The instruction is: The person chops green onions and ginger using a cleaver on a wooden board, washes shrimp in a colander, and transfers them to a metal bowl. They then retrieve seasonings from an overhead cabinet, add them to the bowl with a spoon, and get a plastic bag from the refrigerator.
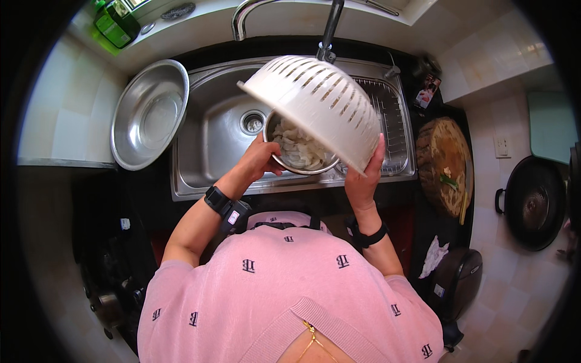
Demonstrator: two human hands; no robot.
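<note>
My left hand (261, 159) grips the near left rim of a round steel bowl (303, 171). Pale, translucent pieces of food (302, 152), perhaps peeled shrimp, fill much of it. Tipped steeply over that bowl is a white plastic colander (308, 90) with slotted sides, its underside towards me. My right hand (366, 174) holds the colander by its lower right edge. The colander's inside and the far right part of the bowl are hidden. Both vessels are above the steel sink (218, 136), right of its drain (253, 121).
A large steel basin (152, 113) leans at the sink's left. The faucet (331, 27) rises behind the colander. A wire rack (392, 131) lies at the sink's right. Beyond it, a round wooden chopping board (442, 168) carries a knife (465, 195) and green scraps (448, 182).
</note>
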